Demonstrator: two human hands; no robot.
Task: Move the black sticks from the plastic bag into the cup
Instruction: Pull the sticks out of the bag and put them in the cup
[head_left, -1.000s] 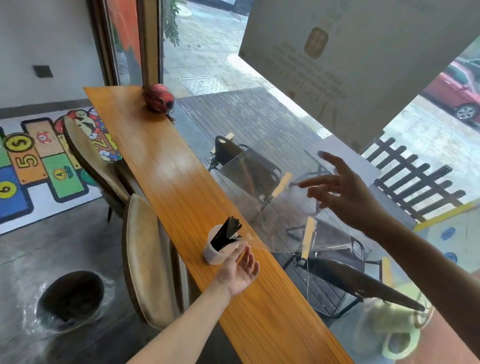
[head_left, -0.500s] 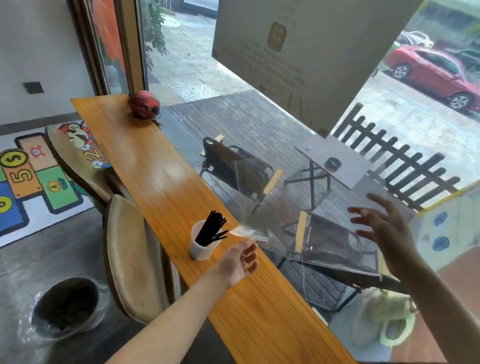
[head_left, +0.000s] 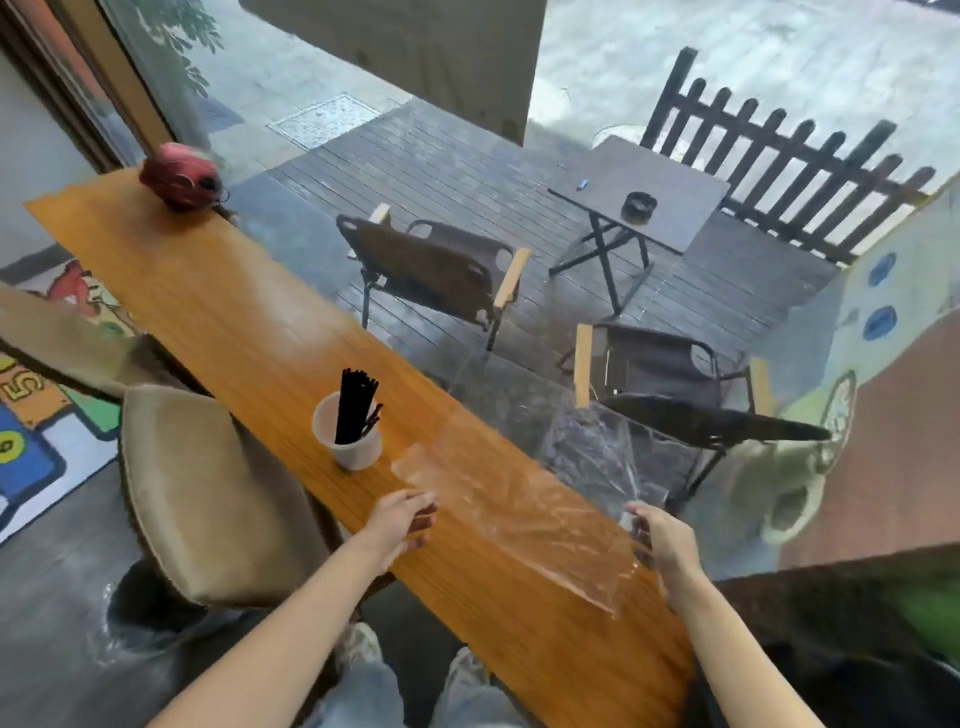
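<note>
A white cup (head_left: 349, 441) stands on the narrow wooden counter (head_left: 234, 291), and a bundle of black sticks (head_left: 356, 405) stands upright inside it. The clear plastic bag (head_left: 519, 509) lies flat and looks empty on the counter, just right of the cup. My left hand (head_left: 400, 522) hovers at the bag's near-left edge with its fingers apart, below the cup. At the bag's right edge, against the window, the fingers of my right hand (head_left: 660, 545) are curled on the plastic.
A red round object (head_left: 176, 176) sits at the counter's far end. A padded chair (head_left: 208, 493) stands close along the counter's left side. Window glass runs along the right side, with outdoor chairs and a small table behind it.
The bag has come down from the air and now lies flat on the counter. My right hand dropped from mid-air to the bag's right edge. The view tilted downward.
</note>
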